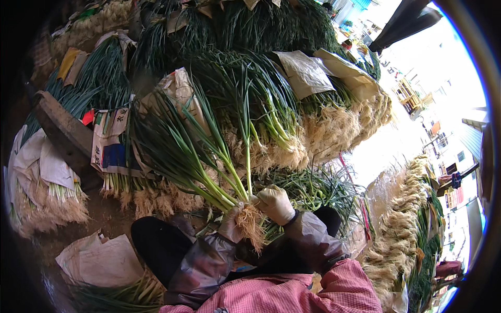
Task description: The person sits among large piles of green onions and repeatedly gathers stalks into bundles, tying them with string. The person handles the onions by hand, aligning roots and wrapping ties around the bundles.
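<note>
My left hand (231, 226), in a pale glove, grips a bunch of green onions (213, 184) just above the roots. Its long green leaves fan up and to the left, and a tuft of tan roots (250, 225) hangs below the fist. My right hand (276, 204), gloved too, is curled beside it with its fingertips at the base of a single upright green onion stalk (248, 166). Its palm faces away, so the exact finger hold is partly hidden. Both forearms wear translucent plastic sleeves over a pink checked garment.
Loose onion leaves (317, 191) lie beyond my right knee. Rooted onion bundles (274, 129) are stacked ahead, some under paper sacks (305, 74). A long row of roots (395, 231) runs along the right. Sacking (103, 260) and a dark curved beam (66, 133) are at left.
</note>
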The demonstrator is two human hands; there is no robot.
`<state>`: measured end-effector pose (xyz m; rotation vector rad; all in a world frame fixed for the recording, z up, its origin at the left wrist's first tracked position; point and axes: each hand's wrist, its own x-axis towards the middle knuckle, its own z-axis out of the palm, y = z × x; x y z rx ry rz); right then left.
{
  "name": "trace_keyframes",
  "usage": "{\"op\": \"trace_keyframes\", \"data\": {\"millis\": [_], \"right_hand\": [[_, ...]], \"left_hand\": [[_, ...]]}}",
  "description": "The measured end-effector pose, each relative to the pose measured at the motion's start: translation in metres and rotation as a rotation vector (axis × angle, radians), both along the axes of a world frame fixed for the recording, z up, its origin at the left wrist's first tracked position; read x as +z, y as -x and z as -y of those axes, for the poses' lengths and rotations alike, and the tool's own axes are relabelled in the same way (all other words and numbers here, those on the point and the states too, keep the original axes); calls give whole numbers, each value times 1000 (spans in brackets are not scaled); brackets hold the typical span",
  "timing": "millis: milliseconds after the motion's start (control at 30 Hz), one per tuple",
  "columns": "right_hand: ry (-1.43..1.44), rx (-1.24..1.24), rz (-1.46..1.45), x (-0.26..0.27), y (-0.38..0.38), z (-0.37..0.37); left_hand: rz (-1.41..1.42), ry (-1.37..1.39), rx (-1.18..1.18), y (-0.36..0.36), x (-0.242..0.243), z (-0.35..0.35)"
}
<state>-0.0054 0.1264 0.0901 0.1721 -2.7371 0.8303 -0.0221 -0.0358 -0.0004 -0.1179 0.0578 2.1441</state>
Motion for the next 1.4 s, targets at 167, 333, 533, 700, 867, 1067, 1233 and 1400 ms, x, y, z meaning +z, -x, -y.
{"op": "trace_keyframes", "data": {"millis": [167,333,533,700,867,1067,1233,1400], "right_hand": [[554,-329,126,25,35,-30],[-265,-437,142,-21,152,-79],[182,-463,145,-70,159,-58],[1003,-34,512,-56,64,-30],[1253,-84,628,-54,56,-13],[706,-312,292,-59,91,-9],[98,-235,-279,-47,28,-12],[806,-571,-847,30,-14,-94]], "left_hand": [[-246,-1073,-167,33,13,-1],[-348,-737,25,30,18,2],[54,-179,121,26,-4,12],[-35,-86,76,17,-22,4],[-10,70,102,9,-27,-4],[112,-36,38,8,-27,-2],[42,-47,94,5,-22,0],[103,11,108,5,-9,-2]]}}
